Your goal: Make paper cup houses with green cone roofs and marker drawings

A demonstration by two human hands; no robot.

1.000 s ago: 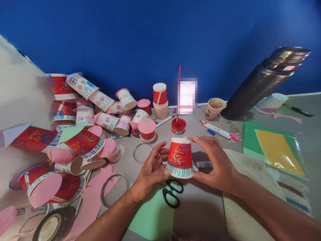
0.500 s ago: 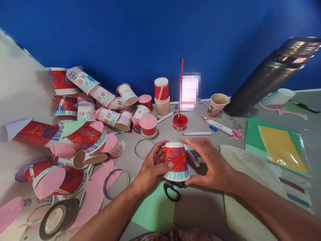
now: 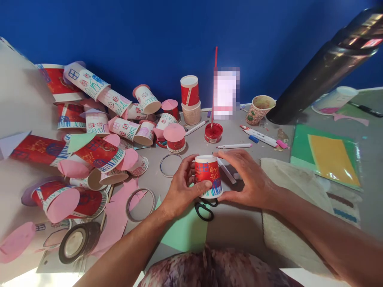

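The table (image 3: 233, 229) bears scissors (image 3: 206, 219), partly hidden by the cup (image 3: 210, 173) both hands' (image 3: 183, 189) (image 3: 253, 181) fingers clasp.

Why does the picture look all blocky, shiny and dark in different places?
Head view: big squares blur out a bright rectangle; head view: glare shines on the black thermos, which leans, perhaps stretched by the lens; head view: shadow darkens the table below the red paper cup, whose drawings look fairly clear.
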